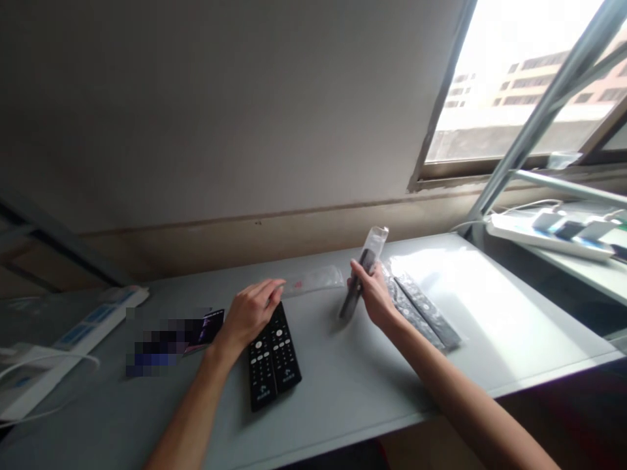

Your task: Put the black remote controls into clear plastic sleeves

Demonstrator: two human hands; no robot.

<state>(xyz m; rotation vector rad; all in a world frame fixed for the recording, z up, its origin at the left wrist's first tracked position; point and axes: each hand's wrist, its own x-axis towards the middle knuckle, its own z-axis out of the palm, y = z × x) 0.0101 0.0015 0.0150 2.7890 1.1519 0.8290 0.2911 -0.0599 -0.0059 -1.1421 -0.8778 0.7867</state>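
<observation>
Bagged remote in right hand, long axis toward wall, leaning right

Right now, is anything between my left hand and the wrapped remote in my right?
A transparent plastic sleeve lies on the table between your left hand and the wrapped remote in your right hand; nothing visible stands up in the gap.

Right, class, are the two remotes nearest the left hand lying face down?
No, both remotes nearest the left hand show their buttons facing up.
</observation>
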